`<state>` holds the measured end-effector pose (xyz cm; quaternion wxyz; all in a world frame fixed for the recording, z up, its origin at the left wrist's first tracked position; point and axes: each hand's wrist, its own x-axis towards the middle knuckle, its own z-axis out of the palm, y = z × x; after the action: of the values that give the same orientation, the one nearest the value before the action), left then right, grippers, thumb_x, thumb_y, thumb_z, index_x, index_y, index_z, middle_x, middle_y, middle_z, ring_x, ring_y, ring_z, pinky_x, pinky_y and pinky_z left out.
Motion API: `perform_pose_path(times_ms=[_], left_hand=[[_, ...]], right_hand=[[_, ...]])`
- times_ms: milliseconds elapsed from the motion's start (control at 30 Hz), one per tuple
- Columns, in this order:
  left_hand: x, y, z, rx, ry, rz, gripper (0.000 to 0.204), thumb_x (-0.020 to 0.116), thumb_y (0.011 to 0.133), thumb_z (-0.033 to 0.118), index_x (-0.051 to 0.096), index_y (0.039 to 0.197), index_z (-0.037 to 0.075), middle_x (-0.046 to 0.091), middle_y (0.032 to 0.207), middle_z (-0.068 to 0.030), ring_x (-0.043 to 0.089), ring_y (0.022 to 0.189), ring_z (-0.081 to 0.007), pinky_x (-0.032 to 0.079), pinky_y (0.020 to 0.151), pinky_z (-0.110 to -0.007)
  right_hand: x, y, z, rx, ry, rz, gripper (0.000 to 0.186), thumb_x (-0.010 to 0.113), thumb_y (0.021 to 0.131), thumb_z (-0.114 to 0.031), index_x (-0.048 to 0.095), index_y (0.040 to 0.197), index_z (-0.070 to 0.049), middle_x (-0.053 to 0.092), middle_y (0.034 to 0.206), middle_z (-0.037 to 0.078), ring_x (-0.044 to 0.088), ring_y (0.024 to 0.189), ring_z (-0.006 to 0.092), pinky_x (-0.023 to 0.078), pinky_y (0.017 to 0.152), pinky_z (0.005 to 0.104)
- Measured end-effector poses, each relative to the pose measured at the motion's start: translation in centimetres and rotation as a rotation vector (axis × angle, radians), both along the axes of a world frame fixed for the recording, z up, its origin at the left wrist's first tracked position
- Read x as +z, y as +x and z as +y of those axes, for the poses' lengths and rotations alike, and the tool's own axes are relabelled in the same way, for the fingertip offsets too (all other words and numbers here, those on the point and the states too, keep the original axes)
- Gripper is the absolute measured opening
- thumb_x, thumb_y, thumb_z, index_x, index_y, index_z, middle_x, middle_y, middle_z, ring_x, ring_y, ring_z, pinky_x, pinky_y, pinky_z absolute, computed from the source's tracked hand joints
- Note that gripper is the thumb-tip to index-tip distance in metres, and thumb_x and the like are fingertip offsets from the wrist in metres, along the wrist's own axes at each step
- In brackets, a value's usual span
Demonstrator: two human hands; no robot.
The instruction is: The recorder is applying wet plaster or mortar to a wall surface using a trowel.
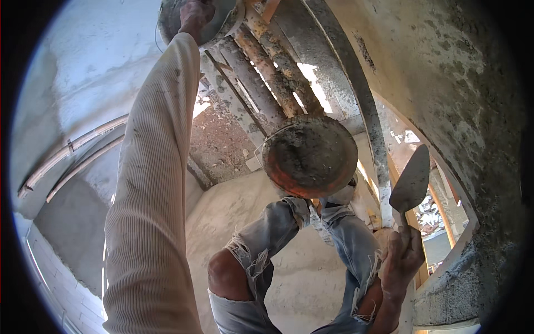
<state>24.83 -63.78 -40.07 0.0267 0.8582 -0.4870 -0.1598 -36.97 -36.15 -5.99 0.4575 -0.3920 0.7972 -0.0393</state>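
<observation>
At twelve o'clock I see some round wooden poles (pixel 283 55), which lie side by side, with bright light in the gaps between them. Toward ten o'clock, nearer to the centre, is a patch of brownish ground (pixel 219 145) with small rubble on it. At nine o'clock, I notice two long thin rods (pixel 69 149), almost parallel, near a bluish-white wall (pixel 100 72). A stained plaster wall (pixel 445 67) curves at two o'clock. At three o'clock, through an opening, I can see white scraps (pixel 430 214) beside a yellowish wooden bar (pixel 442 217).
</observation>
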Motion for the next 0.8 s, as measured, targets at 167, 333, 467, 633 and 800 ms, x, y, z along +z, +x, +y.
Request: perform_pose_path(times_ms=[167,333,467,633,800], left_hand=[[1.3,0.6,-0.3,0.623,-0.6,0.882,0.041,0.068,0.09,0.029,0.07,0.124,0.006,0.071,0.117,-0.0275,0.07,0.106,-0.0347,0.055,0.086,-0.048],[11.7,-6.0,5.1,0.096,-0.215,-0.162,0.041,0.063,0.095,0.043,0.075,0.122,0.014,0.075,0.117,-0.0174,0.07,0.113,-0.0346,0.053,0.1,-0.042],[19.9,-12.4,12.8,-0.223,-0.515,-0.043,0.02,0.063,0.101,0.02,0.077,0.11,0.007,0.075,0.116,-0.0188,0.075,0.1,-0.0342,0.062,0.084,-0.043],[27.3,-19.8,22.8,-0.296,-0.291,0.207,0.018,0.063,0.099,0.002,0.075,0.112,0.003,0.076,0.112,-0.0161,0.075,0.101,-0.0306,0.067,0.09,-0.037],[28.6,-25.7,31.2,-0.28,-0.031,0.571,0.023,0.067,0.095,-0.001,0.074,0.116,0.005,0.075,0.116,-0.015,0.075,0.1,-0.0277,0.065,0.091,-0.037]], right_hand=[[0.2,0.7,0.6,-0.004,0.045,-0.096,0.014,0.064,0.096,-0.011,0.064,0.098,0.004,0.063,0.088,0.011,0.062,0.073,0.0202,0.049,0.065,0.0352],[0.0,0.4,1.1,0.028,0.064,-0.047,0.019,0.063,0.098,-0.017,0.064,0.103,0.002,0.062,0.079,0.01,0.061,0.07,0.0193,0.05,0.067,0.0347],[-1.8,-0.5,2.8,0.038,0.094,0.004,0.02,0.065,0.096,-0.018,0.064,0.101,0.002,0.066,0.083,0.016,0.066,0.073,0.0279,0.053,0.071,0.0396],[-2.5,0.3,4.7,0.169,0.001,0.02,0.024,0.067,0.093,-0.02,0.065,0.102,0.002,0.069,0.087,0.023,0.071,0.079,0.0377,0.054,0.073,0.0432],[-2.4,1.0,7.0,0.16,0.036,0.014,0.026,0.067,0.092,-0.02,0.066,0.103,0.003,0.071,0.085,0.022,0.071,0.078,0.0383,0.055,0.073,0.0432]])
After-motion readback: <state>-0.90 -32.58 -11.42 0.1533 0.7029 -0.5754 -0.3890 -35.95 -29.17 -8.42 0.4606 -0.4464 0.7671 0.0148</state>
